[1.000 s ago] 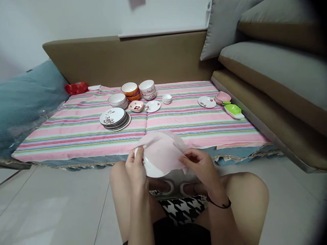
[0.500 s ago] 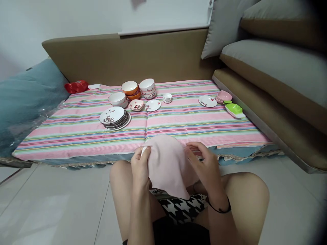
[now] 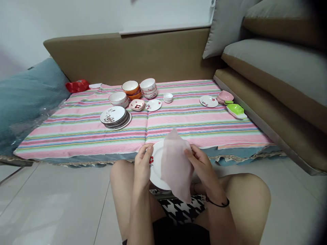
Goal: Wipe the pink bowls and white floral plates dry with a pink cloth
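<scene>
Above my lap, a white plate (image 3: 156,170) with a red flower near its rim is tilted toward me. My left hand (image 3: 143,163) grips its left edge, thumb on the face and fingers behind. A thin pale pink cloth (image 3: 176,166) hangs over the plate's right half, its lower corner dangling below the rim. At the right side, my right hand (image 3: 201,163) pinches the cloth between thumb and fingers. Whether those fingers also hold the plate's edge under the cloth is hidden.
A striped cloth (image 3: 173,119) covers the low couch ahead. On it stand a plate stack (image 3: 112,115), orange bowls (image 3: 130,86), white bowls (image 3: 148,85), small white dishes (image 3: 168,97), a flowered plate (image 3: 208,101) and a green leaf-shaped dish (image 3: 236,110). Cushions (image 3: 276,68) rise at right.
The pink cloth, which covered the whole plate, has come off its left half and shifted right with my right hand. The plate's white face and red flower now show.
</scene>
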Tool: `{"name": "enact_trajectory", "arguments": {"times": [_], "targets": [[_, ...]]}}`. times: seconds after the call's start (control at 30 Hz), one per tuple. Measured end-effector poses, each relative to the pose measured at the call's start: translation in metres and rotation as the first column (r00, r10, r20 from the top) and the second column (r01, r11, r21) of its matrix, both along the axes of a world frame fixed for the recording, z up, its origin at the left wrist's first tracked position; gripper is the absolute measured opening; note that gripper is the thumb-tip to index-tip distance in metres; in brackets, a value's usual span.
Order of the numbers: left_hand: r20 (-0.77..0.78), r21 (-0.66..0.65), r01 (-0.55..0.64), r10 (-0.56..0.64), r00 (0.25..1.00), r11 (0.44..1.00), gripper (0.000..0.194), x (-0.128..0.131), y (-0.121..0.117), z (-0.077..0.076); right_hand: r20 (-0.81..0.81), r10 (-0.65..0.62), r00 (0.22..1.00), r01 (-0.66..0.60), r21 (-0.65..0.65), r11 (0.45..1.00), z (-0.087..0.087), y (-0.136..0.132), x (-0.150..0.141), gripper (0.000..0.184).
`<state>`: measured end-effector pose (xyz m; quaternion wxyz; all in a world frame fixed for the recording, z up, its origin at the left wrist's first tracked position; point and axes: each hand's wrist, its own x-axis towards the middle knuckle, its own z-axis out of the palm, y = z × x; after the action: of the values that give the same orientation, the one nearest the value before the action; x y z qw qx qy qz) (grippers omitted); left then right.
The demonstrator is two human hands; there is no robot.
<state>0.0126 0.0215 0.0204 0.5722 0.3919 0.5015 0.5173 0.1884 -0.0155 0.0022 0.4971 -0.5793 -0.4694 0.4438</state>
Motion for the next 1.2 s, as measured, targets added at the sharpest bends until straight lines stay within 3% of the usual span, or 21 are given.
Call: {"name": "enact_trajectory", "arguments": {"times": [0.13,0.2,0.37,0.5,0.57,0.8,0.87,1.0,1.1,1.2], "targets": [[-0.016,0.008,-0.007,0.007,1.000,1.000,0.021,0.000,0.001,-0.001,0.017,-0.122,0.992,0.122,0.040,0.992,0.001,0.000,-0.003,0.038],[-0.012,-0.001,-0.013,0.013,1.000,1.000,0.021,0.001,0.000,-0.001,0.059,-0.114,0.992,0.110,0.070,0.991,0.004,-0.001,-0.005,0.042],[0.038,-0.017,0.004,-0.003,0.999,1.000,0.021,0.001,0.000,-0.001,0.191,-0.046,0.980,0.020,0.137,0.990,0.010,-0.001,-0.003,0.026],[0.063,-0.032,0.009,-0.007,0.998,0.999,0.022,0.001,0.001,-0.002,0.395,-0.239,0.887,0.122,0.298,0.947,0.009,0.001,-0.004,0.021],[0.079,-0.050,0.016,-0.012,0.997,0.999,0.023,0.002,0.001,-0.003,0.436,-0.243,0.866,0.108,0.311,0.944,0.009,0.001,-0.005,0.019],[0.041,-0.066,0.054,-0.051,0.998,0.996,0.022,0.002,-0.002,-0.002,0.227,0.019,0.974,-0.040,0.090,0.995,0.023,-0.006,-0.007,0.031],[0.053,-0.069,0.076,-0.073,0.996,0.995,0.023,0.002,-0.003,-0.001,0.185,0.024,0.982,-0.034,0.053,0.998,0.026,-0.006,-0.009,0.030],[0.065,-0.052,0.125,-0.121,0.991,0.991,0.025,0.002,-0.004,0.002,0.251,-0.024,0.968,0.025,0.001,1.000,0.025,-0.005,-0.013,0.027],[0.097,-0.057,0.050,-0.044,0.994,0.997,0.026,0.003,-0.003,0.000,0.187,0.029,0.982,-0.036,0.036,0.999,0.019,-0.004,-0.012,0.032],[0.110,-0.048,-0.123,0.128,0.986,0.991,0.025,0.008,-0.002,-0.004,0.111,0.036,0.993,-0.044,0.073,0.996,0.013,-0.002,-0.012,0.044]]}}
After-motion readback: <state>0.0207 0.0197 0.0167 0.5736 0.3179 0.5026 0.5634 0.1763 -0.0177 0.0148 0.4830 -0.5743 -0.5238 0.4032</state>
